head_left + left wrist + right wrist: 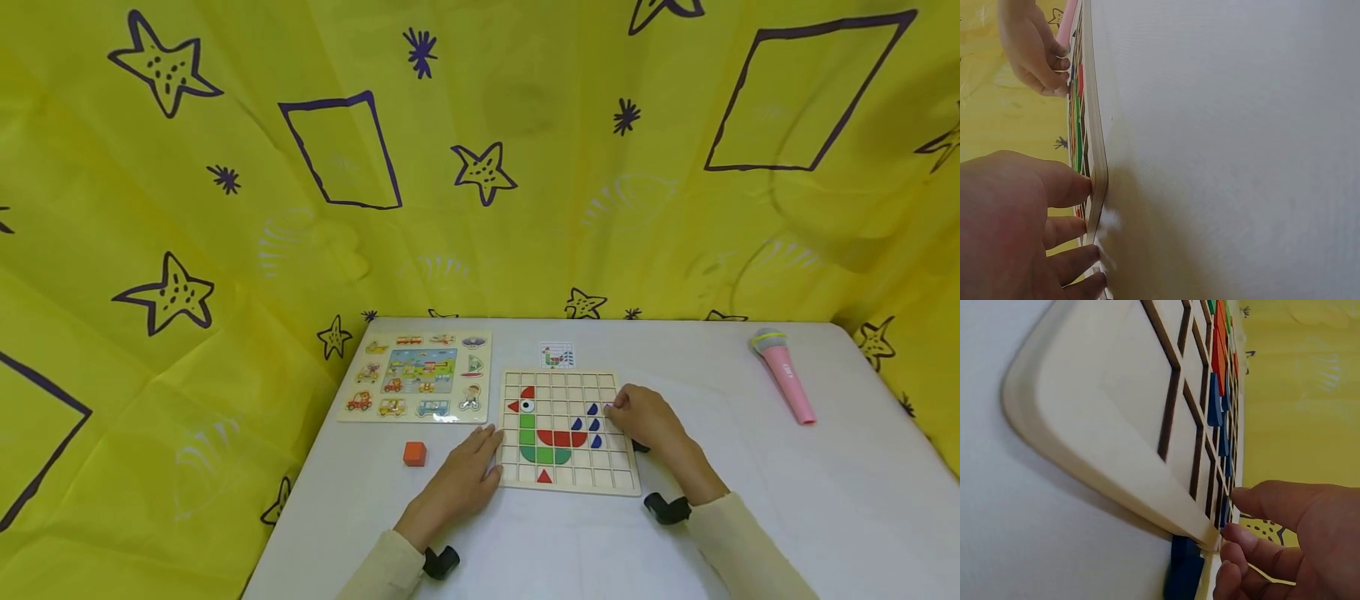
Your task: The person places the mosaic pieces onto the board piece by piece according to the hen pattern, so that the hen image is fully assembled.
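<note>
A wooden grid board (607, 481) lies on the white table (787, 517). On it, red and green pieces (545, 446) form a bird, with several blue pieces (595, 425) to their right. My left hand (487, 454) lies flat at the board's left edge, and its straight fingers (1075, 187) touch the rim (1099, 156). My right hand (613, 407) is over the board's right side, where its thumb and fingertips (1244, 537) appear to pinch a small blue piece (1225, 511) at a cell near the edge. Another blue piece (1184, 570) lies beside the board under that hand.
An orange cube (415, 453) sits left of the board. A vehicle puzzle board (417, 377) lies at the back left, a small pattern card (556, 356) behind the grid, and a pink toy microphone (784, 375) at the right. Yellow star-printed cloth (480, 167) surrounds the table.
</note>
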A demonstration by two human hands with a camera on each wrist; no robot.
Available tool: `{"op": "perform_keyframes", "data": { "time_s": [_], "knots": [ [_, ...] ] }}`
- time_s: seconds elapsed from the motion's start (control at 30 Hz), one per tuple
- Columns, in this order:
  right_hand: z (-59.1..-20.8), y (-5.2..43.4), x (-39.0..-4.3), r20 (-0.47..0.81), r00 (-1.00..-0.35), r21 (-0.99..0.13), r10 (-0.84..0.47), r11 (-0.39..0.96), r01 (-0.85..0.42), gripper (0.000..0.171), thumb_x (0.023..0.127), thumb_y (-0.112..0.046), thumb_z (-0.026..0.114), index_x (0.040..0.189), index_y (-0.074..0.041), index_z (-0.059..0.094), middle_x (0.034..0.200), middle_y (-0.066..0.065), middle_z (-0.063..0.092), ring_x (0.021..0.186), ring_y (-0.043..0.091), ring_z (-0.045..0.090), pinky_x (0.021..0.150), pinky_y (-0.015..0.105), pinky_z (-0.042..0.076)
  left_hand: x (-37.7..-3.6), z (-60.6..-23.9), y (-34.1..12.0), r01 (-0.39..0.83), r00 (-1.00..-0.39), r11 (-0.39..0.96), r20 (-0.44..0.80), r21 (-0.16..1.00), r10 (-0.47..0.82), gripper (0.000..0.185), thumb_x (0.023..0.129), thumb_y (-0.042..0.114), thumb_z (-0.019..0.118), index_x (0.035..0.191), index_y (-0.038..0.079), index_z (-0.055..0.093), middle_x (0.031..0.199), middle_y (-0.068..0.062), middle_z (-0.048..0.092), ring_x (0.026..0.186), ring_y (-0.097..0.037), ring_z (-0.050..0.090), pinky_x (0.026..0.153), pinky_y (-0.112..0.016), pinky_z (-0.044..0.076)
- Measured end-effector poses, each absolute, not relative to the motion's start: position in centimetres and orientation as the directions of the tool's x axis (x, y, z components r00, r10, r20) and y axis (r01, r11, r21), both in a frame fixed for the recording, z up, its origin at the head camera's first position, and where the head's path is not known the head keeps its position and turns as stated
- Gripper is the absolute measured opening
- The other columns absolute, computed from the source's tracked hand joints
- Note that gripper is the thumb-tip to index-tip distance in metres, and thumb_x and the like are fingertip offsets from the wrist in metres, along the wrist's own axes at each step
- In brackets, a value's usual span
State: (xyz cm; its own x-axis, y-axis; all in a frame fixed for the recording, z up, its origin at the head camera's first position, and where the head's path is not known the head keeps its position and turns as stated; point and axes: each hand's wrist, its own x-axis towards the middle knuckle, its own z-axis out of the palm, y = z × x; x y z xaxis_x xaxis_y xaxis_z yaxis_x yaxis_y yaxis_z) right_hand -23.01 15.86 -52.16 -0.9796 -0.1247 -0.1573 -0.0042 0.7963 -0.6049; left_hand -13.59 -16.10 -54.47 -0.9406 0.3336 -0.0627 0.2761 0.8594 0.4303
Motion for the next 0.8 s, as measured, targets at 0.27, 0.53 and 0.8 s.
{"op": "perform_keyframes", "data": {
  "time_s": [0.27, 0.53, 0.8],
  "knots": [
    [-52.4, 15.7, -23.1, -0.141, -0.981, -0.590, -0.136, 0.807, -0.027, 0.018, 0.094, -0.020, 0.069, 0.088, -0.004, 0.062, 0.079, 0.007, 0.057, 0.072, 0.024, 0.053, 0.057, 0.034, 0.043, -13.5, -54.3, -16.1, 0.269, -0.941, 0.861, -0.071, 0.431, 0.330, 0.060, 0.102, 0.031, 0.054, 0.157, 0.016, 0.036, 0.162, -0.002, 0.030, 0.149, -0.023, 0.023, 0.116, -0.045, 0.030],
    [-52.6, 15.8, -22.9, -0.131, -0.983, -0.590, -0.131, 0.807, -0.029, 0.016, 0.094, -0.017, 0.068, 0.089, -0.003, 0.062, 0.079, 0.007, 0.058, 0.072, 0.024, 0.053, 0.058, 0.035, 0.043, -13.5, -54.2, -16.0, 0.269, -0.941, 0.860, -0.072, 0.434, 0.331, 0.059, 0.102, 0.030, 0.055, 0.156, 0.015, 0.036, 0.161, -0.004, 0.031, 0.148, -0.024, 0.024, 0.116, -0.045, 0.029],
    [-51.8, 16.9, -22.5, -0.153, -0.979, -0.604, -0.136, 0.796, -0.016, 0.016, 0.094, -0.016, 0.067, 0.094, -0.001, 0.063, 0.082, 0.009, 0.059, 0.072, 0.024, 0.054, 0.056, 0.033, 0.046, -13.6, -54.3, -16.0, 0.258, -0.942, 0.862, -0.083, 0.436, 0.324, 0.059, 0.103, 0.032, 0.054, 0.157, 0.016, 0.036, 0.162, -0.001, 0.030, 0.149, -0.022, 0.022, 0.116, -0.045, 0.029]
  ]
}}
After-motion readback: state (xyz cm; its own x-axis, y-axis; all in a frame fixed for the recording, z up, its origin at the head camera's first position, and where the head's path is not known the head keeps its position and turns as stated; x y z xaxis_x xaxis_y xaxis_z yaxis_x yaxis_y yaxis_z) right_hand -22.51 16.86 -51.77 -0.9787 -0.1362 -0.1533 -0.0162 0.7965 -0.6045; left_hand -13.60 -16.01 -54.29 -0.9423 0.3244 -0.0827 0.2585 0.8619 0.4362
